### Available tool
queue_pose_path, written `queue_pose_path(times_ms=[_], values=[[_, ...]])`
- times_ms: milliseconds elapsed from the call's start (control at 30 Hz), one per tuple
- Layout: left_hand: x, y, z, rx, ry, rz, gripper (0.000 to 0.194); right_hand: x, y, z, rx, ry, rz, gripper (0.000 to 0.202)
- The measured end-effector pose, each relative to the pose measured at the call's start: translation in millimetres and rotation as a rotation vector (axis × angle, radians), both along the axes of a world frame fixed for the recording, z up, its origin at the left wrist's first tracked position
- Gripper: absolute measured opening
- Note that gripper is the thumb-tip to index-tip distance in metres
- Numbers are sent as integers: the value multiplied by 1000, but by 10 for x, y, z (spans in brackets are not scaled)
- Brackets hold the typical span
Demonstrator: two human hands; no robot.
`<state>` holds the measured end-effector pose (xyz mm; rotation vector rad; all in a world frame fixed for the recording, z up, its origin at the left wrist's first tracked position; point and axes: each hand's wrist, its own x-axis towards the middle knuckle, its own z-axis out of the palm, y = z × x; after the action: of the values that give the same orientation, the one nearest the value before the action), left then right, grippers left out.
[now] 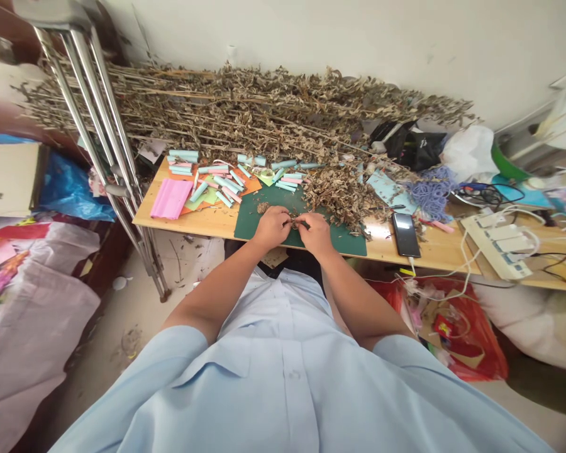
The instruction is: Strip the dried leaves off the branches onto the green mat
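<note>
My left hand (pixel 273 225) and my right hand (pixel 315 231) meet over a dark green cutting mat (pixel 251 219). The fingers of both are pinched together around small dried leaf bits, too small to make out fully. To the right of my hands, a heap of dried leaves (pixel 342 195) covers part of the mat. A small brown clump (pixel 263 207) lies beside my left hand. Rolled tubes of blue and pink paper (pixel 227 185) are on the table to the left, near a pink folded sheet (pixel 171 199).
Long dried leafy stalks (pixel 245 107) lie along the wall. Metal crutches (pixel 99 119) lean at the table's left end. Rightward are a phone (pixel 405 234) on a cable, purple yarn (pixel 431 192) and a power strip (pixel 497 242). A red bag (pixel 488 346) sits below the table.
</note>
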<state>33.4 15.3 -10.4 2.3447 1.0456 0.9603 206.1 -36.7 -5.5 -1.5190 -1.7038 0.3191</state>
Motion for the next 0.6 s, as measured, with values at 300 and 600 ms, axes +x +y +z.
queue_pose_path(times_ms=[300, 600], values=[[-16, -2, 2, -18, -88, 11, 16, 218, 27, 29, 2, 14, -105, 21], [-12, 4, -7, 24, -17, -35, 35, 263, 343, -43, -108, -146, 30, 39]])
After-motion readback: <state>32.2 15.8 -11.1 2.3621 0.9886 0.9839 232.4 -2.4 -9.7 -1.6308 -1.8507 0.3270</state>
